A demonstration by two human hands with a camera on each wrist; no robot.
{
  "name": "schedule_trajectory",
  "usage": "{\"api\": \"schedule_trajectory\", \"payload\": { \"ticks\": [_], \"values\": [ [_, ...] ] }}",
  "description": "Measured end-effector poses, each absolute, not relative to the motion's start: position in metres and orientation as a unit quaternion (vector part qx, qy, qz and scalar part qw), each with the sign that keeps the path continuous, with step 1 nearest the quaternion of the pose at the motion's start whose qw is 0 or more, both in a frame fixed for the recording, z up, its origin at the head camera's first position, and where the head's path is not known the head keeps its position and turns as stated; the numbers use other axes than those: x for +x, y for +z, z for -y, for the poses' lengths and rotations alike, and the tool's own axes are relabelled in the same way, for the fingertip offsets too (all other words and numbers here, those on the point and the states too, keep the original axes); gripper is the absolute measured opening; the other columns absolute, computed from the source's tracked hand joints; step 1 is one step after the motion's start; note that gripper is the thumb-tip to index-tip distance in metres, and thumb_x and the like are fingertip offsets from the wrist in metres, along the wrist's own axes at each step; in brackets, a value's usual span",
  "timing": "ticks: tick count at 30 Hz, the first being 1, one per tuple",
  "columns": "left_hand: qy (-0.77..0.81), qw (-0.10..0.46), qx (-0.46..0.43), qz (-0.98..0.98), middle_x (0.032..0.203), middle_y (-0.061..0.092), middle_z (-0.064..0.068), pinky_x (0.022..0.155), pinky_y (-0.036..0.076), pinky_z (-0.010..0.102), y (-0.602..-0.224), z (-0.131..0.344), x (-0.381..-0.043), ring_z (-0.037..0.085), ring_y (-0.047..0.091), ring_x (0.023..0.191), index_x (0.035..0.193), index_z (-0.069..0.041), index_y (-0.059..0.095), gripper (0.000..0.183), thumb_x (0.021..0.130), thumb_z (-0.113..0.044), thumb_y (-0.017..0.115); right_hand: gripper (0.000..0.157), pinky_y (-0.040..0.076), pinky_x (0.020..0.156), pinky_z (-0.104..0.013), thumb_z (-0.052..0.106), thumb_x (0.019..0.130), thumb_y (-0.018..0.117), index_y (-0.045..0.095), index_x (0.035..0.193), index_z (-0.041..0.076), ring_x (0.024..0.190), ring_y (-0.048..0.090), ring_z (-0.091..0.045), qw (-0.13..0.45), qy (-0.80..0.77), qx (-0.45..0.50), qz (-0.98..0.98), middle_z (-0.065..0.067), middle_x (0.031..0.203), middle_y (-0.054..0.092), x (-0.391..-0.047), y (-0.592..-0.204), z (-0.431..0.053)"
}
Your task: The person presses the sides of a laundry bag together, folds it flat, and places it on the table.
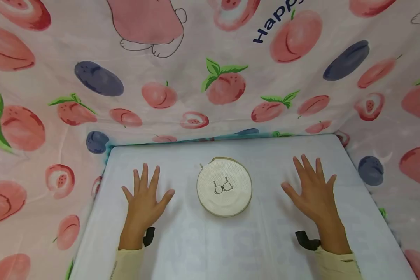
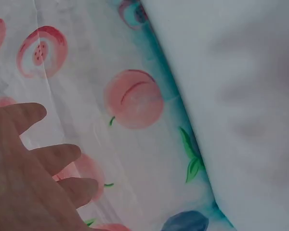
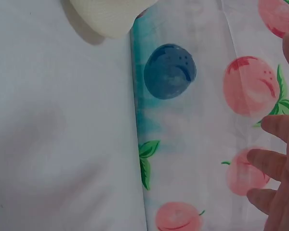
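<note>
An embroidery hoop (image 1: 224, 187) with white, grid-textured cloth lies flat near the middle of the white table (image 1: 231, 249). Dark stitched lines on the cloth form a small outline like a pair of glasses. To its left, my left hand (image 1: 143, 204) is spread with straight fingers and holds nothing. My right hand (image 1: 315, 202) is likewise spread, to the right of the hoop and apart from it. Shadows fall on the table beside both hands. Each wrist view catches part of its own hand, the left (image 2: 33, 178) and the right (image 3: 284, 178), with nothing in the fingers.
Fruit-printed fabric (image 1: 182, 77) hangs behind the table and along both sides. A dark band piece (image 1: 307, 241) sits at the right wrist, another (image 1: 149, 236) at the left. Some cream fabric (image 3: 111, 19) shows at the top of the right wrist view.
</note>
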State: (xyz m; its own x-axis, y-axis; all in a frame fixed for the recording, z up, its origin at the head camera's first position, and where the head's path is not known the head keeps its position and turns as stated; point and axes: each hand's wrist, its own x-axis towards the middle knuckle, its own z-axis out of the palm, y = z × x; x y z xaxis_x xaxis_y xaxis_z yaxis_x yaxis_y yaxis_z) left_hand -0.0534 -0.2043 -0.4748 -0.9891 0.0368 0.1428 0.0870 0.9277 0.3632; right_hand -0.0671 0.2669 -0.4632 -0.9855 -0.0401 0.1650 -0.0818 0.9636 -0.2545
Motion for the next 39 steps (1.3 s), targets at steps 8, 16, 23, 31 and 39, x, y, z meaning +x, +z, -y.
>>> {"api": "schedule_trajectory", "payload": {
  "ticks": [8,16,23,31,39],
  "values": [
    [-0.350,0.042,-0.071,0.933,0.156,0.016,0.003,0.106,0.019,0.063,-0.483,0.184,-0.056,0.027,0.017,0.143,0.151,-0.029,0.014,0.073,0.092,-0.053,0.050,0.088,0.028,0.099,-0.064,0.058,0.083,0.061,0.013,0.151,0.030,0.140,0.025,-0.031,0.072,0.247,0.051,0.965,-0.002,0.155,0.024,-0.067,-0.466,-0.257],
    [-0.512,0.009,-0.049,0.857,0.148,0.031,-0.007,0.101,0.037,0.051,-0.494,0.155,-0.054,0.024,0.038,0.133,0.146,-0.031,0.026,0.054,0.097,-0.045,0.044,0.077,0.040,0.095,-0.054,0.042,0.089,0.061,0.015,0.150,0.033,0.124,0.050,-0.027,0.086,0.361,0.085,0.925,-0.003,0.142,0.046,-0.072,-0.474,-0.231],
    [-0.565,-0.026,0.008,0.824,0.138,0.045,-0.004,0.094,0.044,0.042,-0.499,0.130,-0.051,0.019,0.050,0.120,0.143,-0.027,0.032,0.049,0.098,-0.046,0.040,0.069,0.047,0.087,-0.052,0.035,0.093,0.057,0.018,0.149,0.033,0.112,0.058,-0.028,0.091,0.402,0.100,0.906,-0.005,0.134,0.054,-0.074,-0.480,-0.207],
    [-0.606,-0.061,0.043,0.792,0.123,0.053,0.004,0.085,0.049,0.041,-0.505,0.109,-0.054,0.022,0.058,0.100,0.142,-0.028,0.033,0.053,0.098,-0.055,0.030,0.059,0.051,0.080,-0.040,0.036,0.096,0.052,0.023,0.148,0.033,0.097,0.060,-0.013,0.092,0.435,0.096,0.891,-0.001,0.117,0.063,-0.079,-0.480,-0.184],
    [-0.602,-0.084,0.061,0.792,0.107,0.058,0.004,0.076,0.049,0.035,-0.508,0.096,-0.055,0.018,0.057,0.090,0.136,-0.026,0.042,0.057,0.095,-0.062,0.024,0.050,0.049,0.070,-0.029,0.035,0.097,0.049,0.033,0.145,0.031,0.079,0.056,-0.009,0.100,0.454,0.094,0.881,0.004,0.095,0.062,-0.084,-0.479,-0.165]
  ]
}}
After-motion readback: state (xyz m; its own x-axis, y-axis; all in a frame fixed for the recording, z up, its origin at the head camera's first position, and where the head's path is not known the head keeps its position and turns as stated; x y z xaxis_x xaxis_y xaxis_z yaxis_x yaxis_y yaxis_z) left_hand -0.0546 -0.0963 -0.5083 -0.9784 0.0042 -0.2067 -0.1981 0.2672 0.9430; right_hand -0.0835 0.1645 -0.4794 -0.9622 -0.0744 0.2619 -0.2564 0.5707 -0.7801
